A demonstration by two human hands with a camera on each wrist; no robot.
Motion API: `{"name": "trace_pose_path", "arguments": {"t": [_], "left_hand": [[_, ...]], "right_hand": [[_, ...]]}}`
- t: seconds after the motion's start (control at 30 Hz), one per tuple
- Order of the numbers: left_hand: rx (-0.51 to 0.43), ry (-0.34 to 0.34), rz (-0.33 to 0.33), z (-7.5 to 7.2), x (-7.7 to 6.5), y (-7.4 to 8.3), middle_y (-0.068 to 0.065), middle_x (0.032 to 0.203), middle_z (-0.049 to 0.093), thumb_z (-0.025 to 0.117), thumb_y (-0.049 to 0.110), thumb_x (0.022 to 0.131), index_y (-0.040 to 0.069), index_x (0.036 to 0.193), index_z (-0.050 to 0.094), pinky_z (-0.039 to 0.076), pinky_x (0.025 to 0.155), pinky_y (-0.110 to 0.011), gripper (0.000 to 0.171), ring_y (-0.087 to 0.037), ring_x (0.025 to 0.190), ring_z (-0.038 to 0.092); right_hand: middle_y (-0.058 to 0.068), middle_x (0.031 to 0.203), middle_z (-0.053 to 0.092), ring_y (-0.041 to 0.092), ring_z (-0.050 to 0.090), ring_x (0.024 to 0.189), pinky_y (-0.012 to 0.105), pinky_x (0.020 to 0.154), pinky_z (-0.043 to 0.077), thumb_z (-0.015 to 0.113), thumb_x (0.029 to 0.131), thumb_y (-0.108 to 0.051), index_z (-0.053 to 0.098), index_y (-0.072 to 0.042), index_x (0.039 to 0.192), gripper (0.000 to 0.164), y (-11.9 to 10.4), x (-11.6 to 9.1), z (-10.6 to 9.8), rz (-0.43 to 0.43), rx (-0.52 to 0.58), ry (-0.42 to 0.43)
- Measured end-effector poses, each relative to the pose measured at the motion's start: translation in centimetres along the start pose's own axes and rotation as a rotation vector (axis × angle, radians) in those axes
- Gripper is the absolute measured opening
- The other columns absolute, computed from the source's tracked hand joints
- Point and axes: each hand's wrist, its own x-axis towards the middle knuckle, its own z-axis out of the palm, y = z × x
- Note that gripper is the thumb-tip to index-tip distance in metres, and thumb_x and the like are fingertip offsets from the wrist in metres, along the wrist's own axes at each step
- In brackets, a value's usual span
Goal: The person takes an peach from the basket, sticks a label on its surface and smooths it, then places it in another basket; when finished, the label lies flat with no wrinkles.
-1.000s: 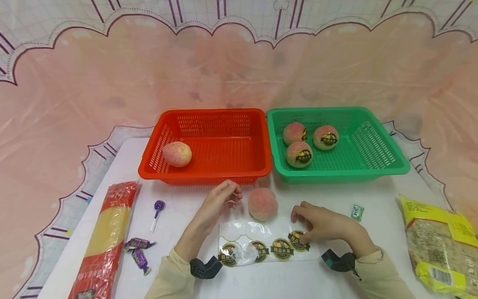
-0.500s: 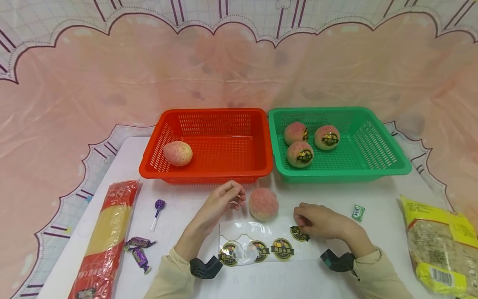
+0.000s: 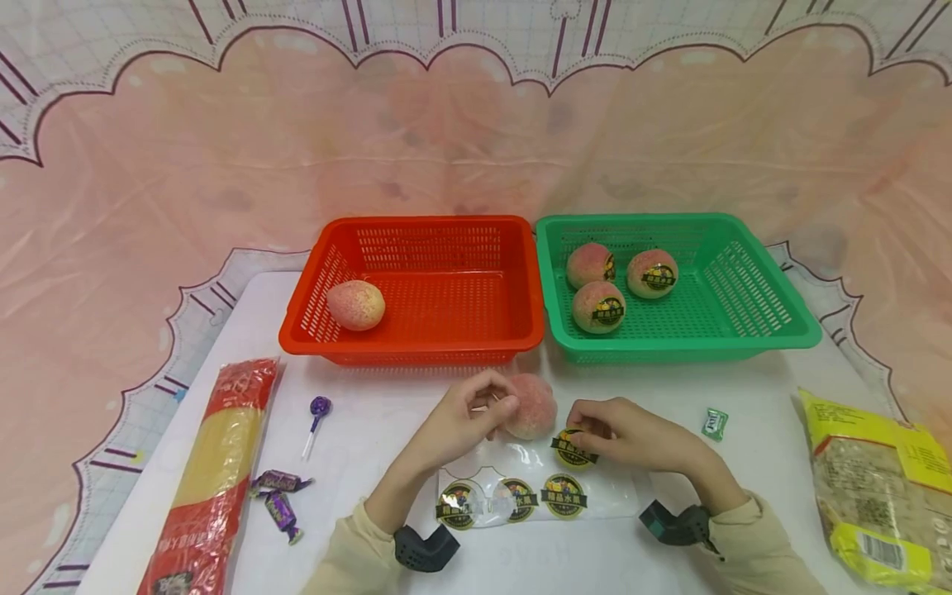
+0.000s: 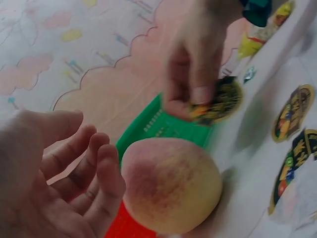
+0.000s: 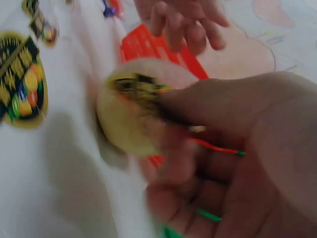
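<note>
Sticker [image 3: 568, 449], black and gold, is pinched between thumb and fingers of the right hand [image 3: 628, 430], raised off the worktop [image 3: 387, 397]; its banner runs left to right, dipping slightly at the right end in the head view. Peach [image 3: 539, 405] sits on the worktop in front of the baskets; the direction of its tip cannot be told. Left hand [image 3: 470, 417] is beside the peach, fingers loosely curved, grasping nothing; contact cannot be confirmed. Clear sheet [image 3: 613, 502] lies flat, long axis left to right, three labels [image 3: 564, 497] along its near edge. Red basket [image 3: 412, 352] and green basket [image 3: 692, 342] stand behind.
</note>
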Motion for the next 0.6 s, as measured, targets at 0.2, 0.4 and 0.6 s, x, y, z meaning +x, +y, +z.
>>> {"name": "trace_pose_path", "arguments": {"t": [0.2,0.4,0.6], "left_hand": [[0.148,-0.008,0.121,1.7,-0.1,0.0,0.001,0.08,0.059,0.065,0.025,0.08,0.017,0.094,0.057,0.051,0.052,-0.028,0.017,-0.013,0.071,0.057],[0.123,-0.007,0.018,2.3,-0.1,-0.8,-0.008,0.07,0.062,0.064,0.027,0.081,0.02,0.089,0.059,0.049,0.046,-0.029,0.011,-0.014,0.053,0.057],[-0.013,0.075,-0.095,1.7,-0.3,1.0,-0.026,0.074,0.057,0.058,0.014,0.085,0.006,0.092,0.056,0.05,0.054,-0.047,0.01,-0.027,0.052,0.056]], "right_hand": [[-0.006,0.075,0.059,0.004,0.054,0.066,0.022,0.061,0.048,0.054,0.088,-0.026,0.056,-0.021,0.092,0.007,-1.7,0.4,0.5,-0.048,0.138,0.113],[-0.007,0.076,0.057,0.005,0.052,0.066,0.021,0.06,0.046,0.053,0.088,-0.028,0.056,-0.023,0.092,0.007,-1.9,0.7,1.0,-0.082,0.163,0.182],[-0.001,0.067,0.051,0.004,0.047,0.061,0.022,0.055,0.042,0.05,0.09,-0.026,0.055,-0.017,0.083,0.013,-1.6,1.1,1.6,-0.007,0.166,0.201]]}}
